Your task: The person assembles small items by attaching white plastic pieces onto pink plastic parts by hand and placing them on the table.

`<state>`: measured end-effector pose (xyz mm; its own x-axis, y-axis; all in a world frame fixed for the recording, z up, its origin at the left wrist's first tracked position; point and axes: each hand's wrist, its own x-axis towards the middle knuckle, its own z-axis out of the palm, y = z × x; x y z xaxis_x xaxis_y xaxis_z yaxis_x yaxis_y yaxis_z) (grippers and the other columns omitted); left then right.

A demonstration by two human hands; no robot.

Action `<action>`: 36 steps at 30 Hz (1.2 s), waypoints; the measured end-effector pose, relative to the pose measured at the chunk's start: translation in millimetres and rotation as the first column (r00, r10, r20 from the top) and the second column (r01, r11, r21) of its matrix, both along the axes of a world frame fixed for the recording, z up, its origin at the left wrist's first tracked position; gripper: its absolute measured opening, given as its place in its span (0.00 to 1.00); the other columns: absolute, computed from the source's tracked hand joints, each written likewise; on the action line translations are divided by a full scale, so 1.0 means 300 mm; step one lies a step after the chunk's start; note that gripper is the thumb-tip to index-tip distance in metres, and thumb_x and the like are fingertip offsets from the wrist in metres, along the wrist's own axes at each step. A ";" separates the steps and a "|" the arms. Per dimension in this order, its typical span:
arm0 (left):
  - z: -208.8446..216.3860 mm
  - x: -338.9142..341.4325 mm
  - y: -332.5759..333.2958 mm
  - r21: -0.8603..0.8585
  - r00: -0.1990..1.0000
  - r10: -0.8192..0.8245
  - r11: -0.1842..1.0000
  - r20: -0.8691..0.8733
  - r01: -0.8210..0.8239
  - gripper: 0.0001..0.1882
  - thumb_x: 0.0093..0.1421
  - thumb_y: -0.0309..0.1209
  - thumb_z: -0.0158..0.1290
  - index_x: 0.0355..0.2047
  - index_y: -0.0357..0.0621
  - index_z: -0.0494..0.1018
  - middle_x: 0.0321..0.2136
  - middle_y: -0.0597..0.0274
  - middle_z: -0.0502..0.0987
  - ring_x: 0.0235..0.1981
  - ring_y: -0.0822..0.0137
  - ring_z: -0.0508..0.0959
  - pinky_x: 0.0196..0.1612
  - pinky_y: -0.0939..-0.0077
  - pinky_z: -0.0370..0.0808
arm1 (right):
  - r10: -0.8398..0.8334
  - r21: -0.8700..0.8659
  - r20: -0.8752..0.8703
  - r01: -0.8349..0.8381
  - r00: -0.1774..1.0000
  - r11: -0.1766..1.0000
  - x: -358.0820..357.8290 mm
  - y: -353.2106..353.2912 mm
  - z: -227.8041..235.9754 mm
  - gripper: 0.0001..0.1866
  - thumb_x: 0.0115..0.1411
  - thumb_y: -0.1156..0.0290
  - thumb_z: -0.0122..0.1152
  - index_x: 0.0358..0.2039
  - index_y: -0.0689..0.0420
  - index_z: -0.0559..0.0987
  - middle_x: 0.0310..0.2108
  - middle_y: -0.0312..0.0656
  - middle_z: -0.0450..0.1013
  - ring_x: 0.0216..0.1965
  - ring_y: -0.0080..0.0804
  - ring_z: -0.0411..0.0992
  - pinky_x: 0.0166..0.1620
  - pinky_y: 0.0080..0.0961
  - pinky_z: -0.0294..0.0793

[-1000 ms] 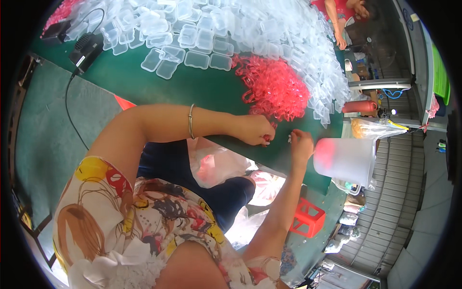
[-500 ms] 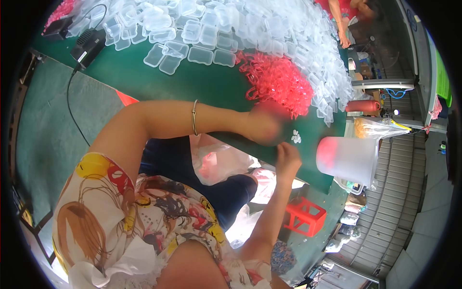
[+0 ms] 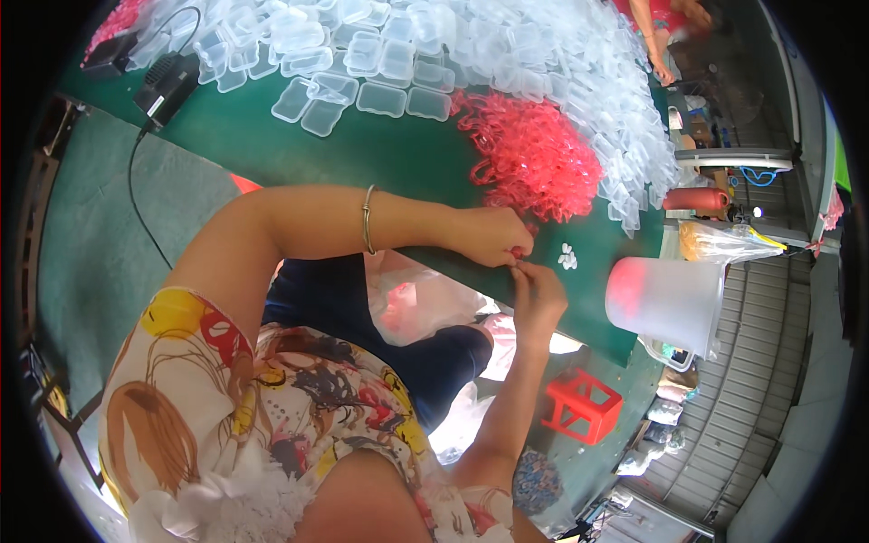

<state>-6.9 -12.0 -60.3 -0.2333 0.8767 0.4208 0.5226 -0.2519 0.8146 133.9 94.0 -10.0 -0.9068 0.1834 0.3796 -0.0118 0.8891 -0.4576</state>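
My left hand [image 3: 496, 237], with a bracelet at its wrist, is closed on a red plastic strand [image 3: 518, 252], part of which shows at the fingertips. Fingers pinched, my right hand [image 3: 540, 297] meets it just below the table edge; whatever lies in that pinch is hidden. A heap of glossy red strands [image 3: 534, 163] lies on the green table [image 3: 362, 158] just beyond my left hand. Several small white pieces [image 3: 568, 257] sit close to the right of my hands.
Translucent plastic cases [image 3: 380, 100] pile up across the far table. To the right stands a frosted tub [image 3: 670, 303] with something red inside. A black corded device [image 3: 167, 89] is at the far left. A red stool [image 3: 584, 407] stands below. Another person's arm [image 3: 654, 45] appears far right.
My left hand, blurred over the red heap before, has drawn back toward me with a red strand and now meets my right hand. The view has shifted slightly.
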 end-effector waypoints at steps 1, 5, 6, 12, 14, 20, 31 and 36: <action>0.004 -0.001 0.000 -0.003 1.000 0.002 1.000 0.004 -0.002 0.07 0.47 0.29 0.55 0.26 0.38 0.73 0.22 0.50 0.75 0.28 0.50 0.76 0.31 0.61 0.70 | 0.031 0.093 -0.007 -0.030 0.999 0.995 -0.003 0.002 0.005 0.04 0.46 0.81 0.62 0.25 0.62 0.77 0.26 0.45 0.74 0.25 0.39 0.72 0.29 0.29 0.70; 0.016 -0.005 -0.006 -0.007 1.000 -0.003 1.000 0.000 0.003 0.08 0.47 0.29 0.54 0.28 0.39 0.74 0.24 0.49 0.75 0.30 0.49 0.76 0.33 0.60 0.71 | 0.070 0.233 0.058 -0.081 0.996 0.969 -0.016 0.008 0.012 0.04 0.45 0.79 0.62 0.24 0.60 0.76 0.23 0.45 0.72 0.25 0.43 0.71 0.31 0.34 0.69; 0.016 -0.004 -0.007 -0.016 1.000 -0.003 1.000 0.009 0.003 0.09 0.47 0.29 0.54 0.29 0.39 0.74 0.25 0.48 0.75 0.31 0.49 0.76 0.34 0.60 0.71 | 0.067 0.232 0.061 -0.080 0.996 0.970 -0.018 0.010 0.011 0.04 0.45 0.79 0.62 0.24 0.60 0.76 0.23 0.45 0.72 0.25 0.43 0.71 0.31 0.34 0.69; 0.031 -0.015 -0.020 -0.052 1.000 -0.013 0.999 -0.004 0.012 0.10 0.48 0.32 0.55 0.29 0.39 0.75 0.26 0.49 0.76 0.31 0.50 0.76 0.34 0.61 0.71 | 0.065 0.252 0.126 -0.095 0.990 0.963 -0.023 0.010 0.012 0.04 0.46 0.79 0.62 0.25 0.60 0.76 0.24 0.45 0.72 0.25 0.43 0.71 0.29 0.33 0.69; 0.037 -0.012 -0.020 -0.030 1.000 -0.002 1.000 0.011 0.003 0.10 0.48 0.33 0.55 0.28 0.39 0.75 0.26 0.49 0.76 0.31 0.51 0.77 0.33 0.63 0.72 | 0.057 0.092 0.129 -0.069 0.990 0.993 -0.018 -0.004 0.017 0.06 0.48 0.80 0.61 0.28 0.60 0.77 0.24 0.45 0.72 0.25 0.38 0.73 0.28 0.27 0.69; 0.100 -0.051 -0.033 0.081 0.683 -0.106 0.994 0.723 0.070 0.12 0.49 0.36 0.58 0.30 0.40 0.76 0.20 0.61 0.75 0.24 0.73 0.75 0.25 0.79 0.67 | -0.165 -0.257 -0.123 0.129 0.978 0.958 -0.076 0.084 -0.055 0.09 0.57 0.77 0.56 0.39 0.63 0.76 0.28 0.40 0.73 0.28 0.23 0.70 0.34 0.19 0.70; 0.039 -0.068 0.002 0.241 0.345 -0.290 0.954 0.893 0.180 0.11 0.56 0.35 0.52 0.36 0.41 0.72 0.24 0.64 0.74 0.23 0.75 0.74 0.24 0.82 0.71 | -0.316 -0.592 -0.022 0.242 0.949 0.769 -0.088 0.049 -0.037 0.06 0.58 0.79 0.53 0.36 0.64 0.76 0.28 0.35 0.72 0.27 0.17 0.67 0.31 0.13 0.67; 0.057 -0.026 -0.023 -0.107 0.751 -0.141 0.956 0.645 0.272 0.21 0.52 0.42 0.55 0.42 0.42 0.71 0.17 0.68 0.67 0.14 0.77 0.64 0.12 0.81 0.56 | -0.350 -0.741 -0.188 0.101 0.918 0.664 -0.024 -0.012 -0.040 0.07 0.59 0.78 0.53 0.39 0.64 0.73 0.30 0.38 0.72 0.30 0.20 0.69 0.36 0.15 0.69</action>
